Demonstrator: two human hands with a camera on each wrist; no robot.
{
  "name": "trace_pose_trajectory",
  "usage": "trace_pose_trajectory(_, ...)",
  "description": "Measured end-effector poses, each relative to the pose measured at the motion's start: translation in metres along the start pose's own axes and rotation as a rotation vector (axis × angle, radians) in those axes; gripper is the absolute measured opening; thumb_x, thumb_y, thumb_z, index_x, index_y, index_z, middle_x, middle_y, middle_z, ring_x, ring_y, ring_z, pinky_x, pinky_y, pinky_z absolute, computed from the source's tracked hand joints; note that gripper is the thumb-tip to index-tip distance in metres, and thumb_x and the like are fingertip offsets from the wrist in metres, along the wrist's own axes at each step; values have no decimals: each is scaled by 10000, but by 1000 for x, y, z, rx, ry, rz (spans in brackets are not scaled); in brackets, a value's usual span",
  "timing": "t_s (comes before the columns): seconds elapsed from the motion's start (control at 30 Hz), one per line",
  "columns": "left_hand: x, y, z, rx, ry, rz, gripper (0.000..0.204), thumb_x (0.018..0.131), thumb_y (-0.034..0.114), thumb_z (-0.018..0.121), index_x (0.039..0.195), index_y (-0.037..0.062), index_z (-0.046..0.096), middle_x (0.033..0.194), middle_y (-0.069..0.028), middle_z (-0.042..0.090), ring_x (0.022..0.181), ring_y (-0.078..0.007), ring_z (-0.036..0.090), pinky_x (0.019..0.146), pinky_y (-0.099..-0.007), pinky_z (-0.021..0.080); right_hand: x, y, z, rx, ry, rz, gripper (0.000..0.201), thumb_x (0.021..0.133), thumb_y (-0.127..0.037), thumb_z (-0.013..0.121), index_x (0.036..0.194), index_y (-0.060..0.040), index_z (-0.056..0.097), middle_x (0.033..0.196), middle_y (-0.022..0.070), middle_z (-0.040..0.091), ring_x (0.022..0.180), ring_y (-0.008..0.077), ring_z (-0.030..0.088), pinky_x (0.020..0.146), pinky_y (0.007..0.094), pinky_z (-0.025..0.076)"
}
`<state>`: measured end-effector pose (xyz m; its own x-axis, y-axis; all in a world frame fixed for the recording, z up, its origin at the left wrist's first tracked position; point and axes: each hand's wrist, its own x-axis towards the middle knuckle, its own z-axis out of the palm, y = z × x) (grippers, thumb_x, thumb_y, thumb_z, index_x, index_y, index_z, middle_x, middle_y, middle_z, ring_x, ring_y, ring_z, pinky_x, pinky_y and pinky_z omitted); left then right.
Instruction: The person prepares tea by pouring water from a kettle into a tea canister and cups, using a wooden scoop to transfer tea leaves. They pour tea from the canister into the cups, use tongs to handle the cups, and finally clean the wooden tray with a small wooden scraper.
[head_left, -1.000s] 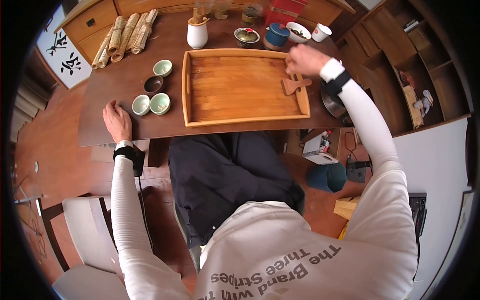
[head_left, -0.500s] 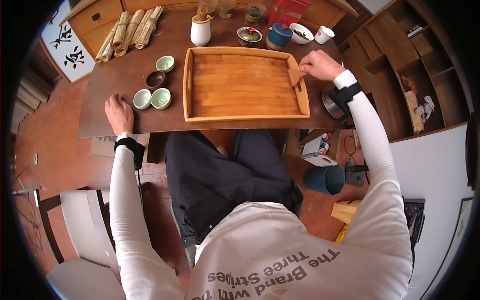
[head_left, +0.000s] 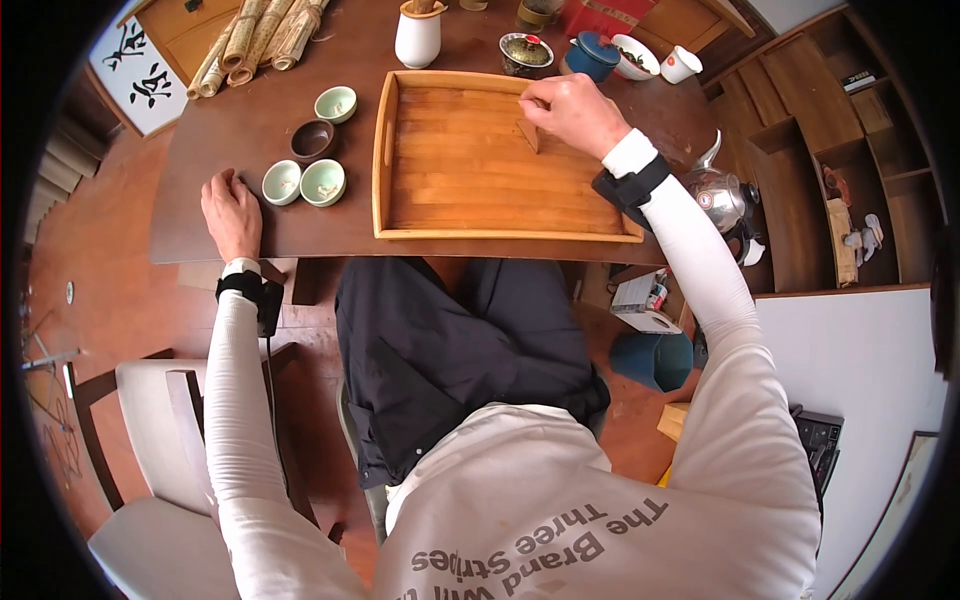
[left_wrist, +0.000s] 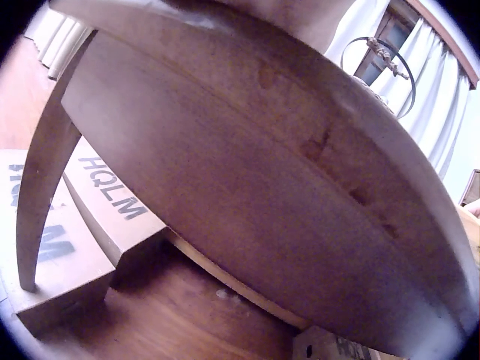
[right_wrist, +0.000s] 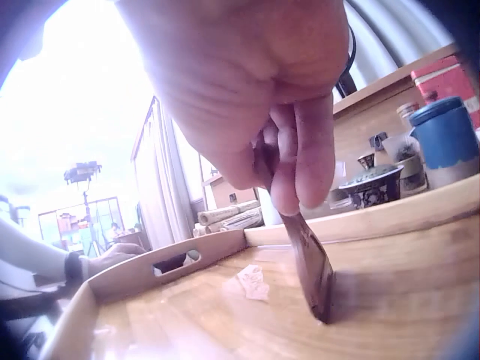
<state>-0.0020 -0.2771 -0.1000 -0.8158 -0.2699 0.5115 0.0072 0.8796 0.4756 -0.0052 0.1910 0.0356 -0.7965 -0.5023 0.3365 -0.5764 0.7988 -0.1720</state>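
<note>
My right hand is over the far right part of the wooden tray. It pinches the narrow handle of a flat brown tool with a flared end. In the right wrist view that end stands tilted, its lower edge right at the tray floor; most of the handle is hidden by the fingers. My left hand rests on the table near its left front edge, fingers relaxed. Beside it are pale green cups and a dark brown cup.
Bamboo scrolls lie at the back left. Along the back stand a white vase, a lidded bowl, a blue jar, a white bowl and a paper cup. A steel kettle stands right of the tray.
My right hand has gripped the brown tool at the tray's right rim and carried it leftward over the tray floor. The left hand stays on the table.
</note>
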Motion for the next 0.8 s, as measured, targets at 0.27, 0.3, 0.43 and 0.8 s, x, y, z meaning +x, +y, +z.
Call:
trace_pose_trajectory(0.27,1,3,-3,-13,-5,29,266,981,164,552,1141,-13,668,1181,-216,647,1130,-393,587,997,-461,461,-16,40,0,-2,46,200,229,947,-274,642,935,-83,767,842,179,717,806,383,699,726,469,560)
trace_pose_trajectory(0.3,1,4,-2,-7,-2,23,266,981,164,552,1141,-13,668,1181,-216,647,1130,-393,587,997,-461,461,-19,44,-5,-55,42,196,232,950,-278,641,940,-83,767,846,179,719,808,382,699,727,470,562)
trace_pose_trajectory(0.43,2,5,-3,48,-2,47,263,972,163,562,1137,-11,669,1154,-216,655,1112,-394,593,986,-466,464,-16,36,0,-203,-108,92,224,955,-274,644,897,-75,728,808,175,709,781,384,693,716,474,565)
trace_pose_trajectory(0.8,2,5,0,60,27,77,238,957,160,580,1101,-1,680,1127,-215,657,1069,-397,606,962,-469,477,78,-22,43,-37,-67,-194,218,927,-246,681,879,-33,676,831,188,709,816,398,694,729,483,571)
